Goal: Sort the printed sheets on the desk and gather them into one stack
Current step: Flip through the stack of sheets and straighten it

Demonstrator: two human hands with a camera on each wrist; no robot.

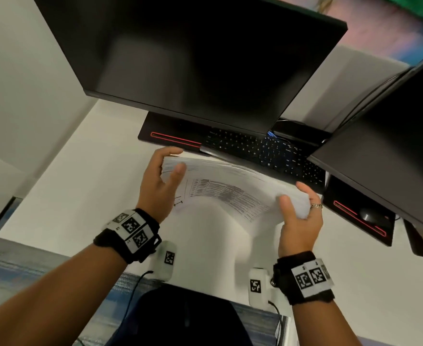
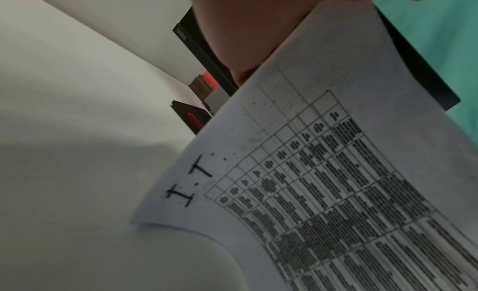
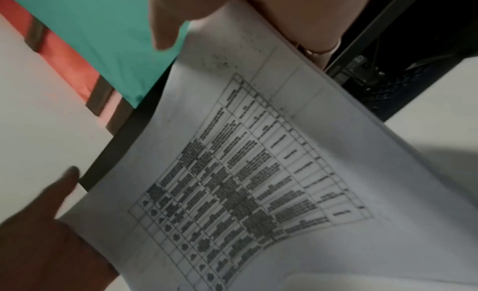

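While both hands, left hand (image 1: 159, 182) and right hand (image 1: 298, 216), grip the stack's (image 1: 230, 188) short edges, it seemingly hovers over bare desk (image 1: 80, 196).

The head view is evenly bright, with soft shadows under the sheets (image 1: 230, 193) on the white bench (image 1: 63, 196); the sheets' near edge smears with motion blur. Straight lines bow toward the frame edges. Both wrist views are dimmer and soft: the printed table is legible only as dark blocks, and a broad shadow falls on the bench.
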